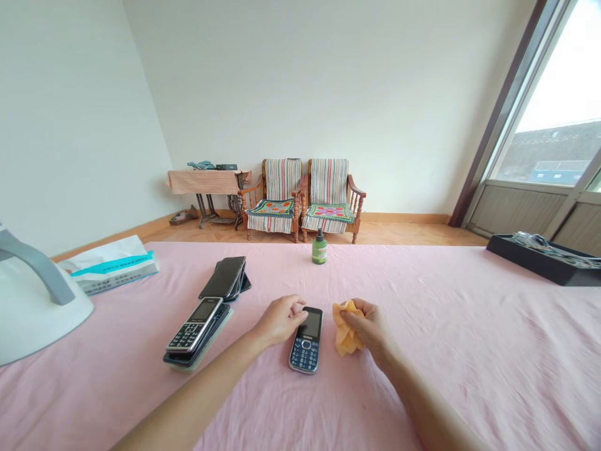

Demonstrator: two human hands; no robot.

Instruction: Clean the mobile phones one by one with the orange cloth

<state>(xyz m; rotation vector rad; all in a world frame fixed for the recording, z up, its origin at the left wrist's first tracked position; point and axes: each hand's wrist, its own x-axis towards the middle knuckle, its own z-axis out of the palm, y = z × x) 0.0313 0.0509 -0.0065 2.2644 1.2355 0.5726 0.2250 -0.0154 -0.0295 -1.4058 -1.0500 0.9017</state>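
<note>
A dark blue keypad phone lies face up on the pink tablecloth. My left hand rests at its top left corner, fingers curled and pinching the phone's upper edge. My right hand is closed on a crumpled orange cloth just right of the phone. A small green spray bottle stands upright farther back on the table.
Left of my hands lie a stack of keypad phones and a stack of dark smartphones. A white lamp base and a white-teal packet sit far left. A black tray with cables sits far right. Two wooden chairs stand beyond.
</note>
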